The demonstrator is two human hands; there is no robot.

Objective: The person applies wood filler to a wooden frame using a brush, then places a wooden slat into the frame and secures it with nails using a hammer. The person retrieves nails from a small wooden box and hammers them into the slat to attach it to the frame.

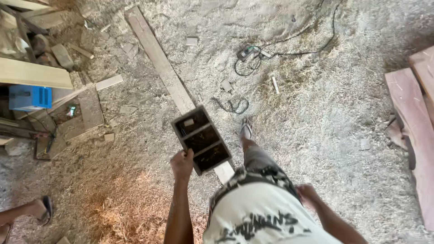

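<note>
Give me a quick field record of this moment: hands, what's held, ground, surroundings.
left hand: grips the edge of a dark three-compartment wooden frame, carried above the ground
right hand: blurred at the hip, apparently empty
ground: sawdust-covered
long pale wooden plank: lying flat, passing under the frame
black cable: loose on sawdust
reddish boards: right edge

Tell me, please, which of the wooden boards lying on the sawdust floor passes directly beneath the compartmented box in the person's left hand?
It is the long grey plank running diagonally from the top of the view; the wooden box in the left hand overlaps it. The reddish boards lie far right.
</note>
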